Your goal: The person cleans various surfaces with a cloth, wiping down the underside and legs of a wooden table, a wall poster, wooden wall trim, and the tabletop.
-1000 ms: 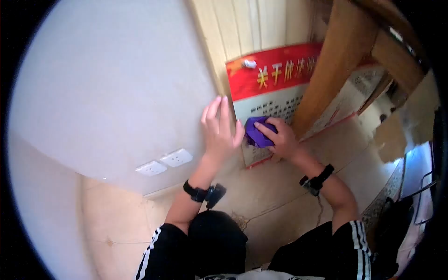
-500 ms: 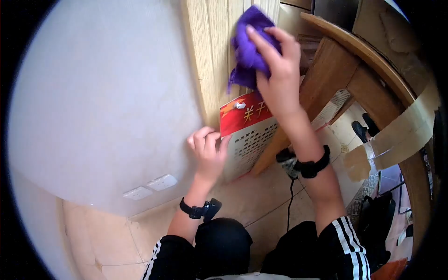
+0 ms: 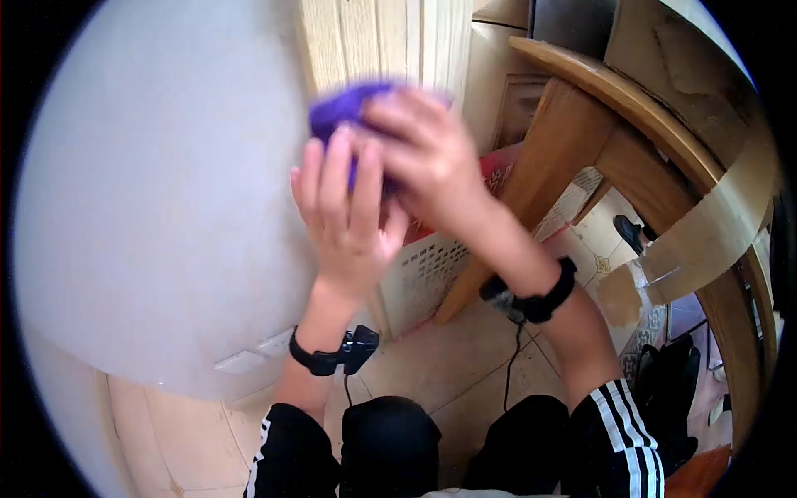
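Observation:
A bunched purple cloth [image 3: 334,109] is held up in front of the pale wooden door frame, slightly smeared by motion. My right hand [image 3: 436,158] is closed on it from the right, its fingers bent over the top and blurred. My left hand [image 3: 344,212] is pressed to the cloth from the lower left, with purple showing between its fingers and thumb. Behind my hands, a printed board [image 3: 427,270] with a red top and dark text leans low by the frame, its upper part mostly hidden.
The wooden door frame [image 3: 386,41] rises beside the white wall [image 3: 166,183], which has sockets [image 3: 241,361] near the floor. At right stands a brown wooden table or chair [image 3: 569,137] with cardboard and tape on it. Tiled floor [image 3: 448,365] lies below, and a dark shoe [image 3: 628,232] shows beyond.
My right hand has brought the purple cloth down and to the left. My left hand has left the board's edge and risen to the cloth, so both hands now meet there.

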